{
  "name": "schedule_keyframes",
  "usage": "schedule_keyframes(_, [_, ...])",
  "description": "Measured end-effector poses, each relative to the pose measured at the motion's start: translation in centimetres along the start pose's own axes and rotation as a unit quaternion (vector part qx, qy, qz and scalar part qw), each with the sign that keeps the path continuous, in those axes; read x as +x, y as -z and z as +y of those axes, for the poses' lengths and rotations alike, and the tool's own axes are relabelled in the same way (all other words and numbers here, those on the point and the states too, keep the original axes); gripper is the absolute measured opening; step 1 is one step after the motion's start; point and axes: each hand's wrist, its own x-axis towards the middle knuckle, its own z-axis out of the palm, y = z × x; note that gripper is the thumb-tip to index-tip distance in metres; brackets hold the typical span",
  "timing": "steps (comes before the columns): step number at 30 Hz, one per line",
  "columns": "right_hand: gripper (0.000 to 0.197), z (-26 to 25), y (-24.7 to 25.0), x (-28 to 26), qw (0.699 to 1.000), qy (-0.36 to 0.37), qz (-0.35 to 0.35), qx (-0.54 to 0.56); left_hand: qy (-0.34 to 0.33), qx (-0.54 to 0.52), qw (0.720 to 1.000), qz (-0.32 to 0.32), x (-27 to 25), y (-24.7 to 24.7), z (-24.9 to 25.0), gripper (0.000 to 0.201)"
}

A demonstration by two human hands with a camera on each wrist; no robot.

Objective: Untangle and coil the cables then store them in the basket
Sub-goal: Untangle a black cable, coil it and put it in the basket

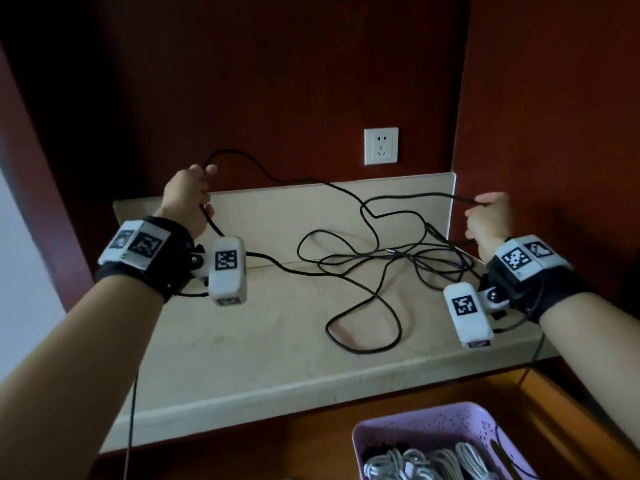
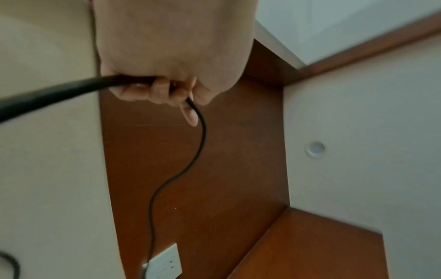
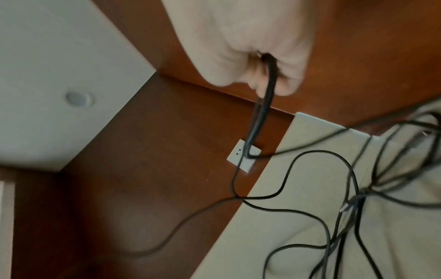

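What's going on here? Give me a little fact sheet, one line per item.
left hand: raised, grips a black cable
right hand: raised, grips a doubled stretch of black cable
black cable: strung between the hands, the rest a loose tangle on the beige counter
basket: lilac, below the counter, holds coiled white cables
wall socket: white, nothing plugged in

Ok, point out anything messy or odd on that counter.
The black cable lies in a snarl of crossing loops on the counter, toward its right side. The left hand and right hand each grip a raised strand. Nothing looks damaged or spilled.
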Motion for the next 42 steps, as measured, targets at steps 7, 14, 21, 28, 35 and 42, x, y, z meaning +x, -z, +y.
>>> schedule_keyframes(7, [0.051, -7.4, -4.0, -4.8, 0.925, 0.194, -0.177, -0.275, -0.183, 0.272, 0.935, -0.134, -2.7, -4.7, 3.4, 0.028])
schedule_keyframes(14, [0.03, -14.3, -6.4, -8.6, 0.853, 0.329, -0.402, -0.053, -0.335, 0.443, 0.822, -0.126, -3.2, -6.5, 6.8, 0.023])
schedule_keyframes(21, [0.033, -15.6, -5.9, -4.5, 0.896, 0.39, -0.211, -0.012, -0.181, 0.262, 0.936, -0.147, -1.4, -2.6, 7.3, 0.034])
schedule_keyframes(28, [0.022, -13.9, -6.0, -3.4, 0.813, 0.514, -0.235, -0.14, -0.351, 0.585, 0.731, -0.017, -1.3, 0.7, 8.2, 0.049])
schedule_keyframes(35, [0.02, -16.4, -6.8, -3.6, 0.784, 0.556, -0.239, -0.138, -0.504, 0.652, 0.56, 0.083, -0.1, 4.5, 12.0, 0.059])
schedule_keyframes(42, [0.021, -19.2, -7.8, -4.1, 0.796, 0.561, -0.212, -0.081, -0.459, 0.615, 0.616, 0.178, -0.3, 6.4, 16.1, 0.051])
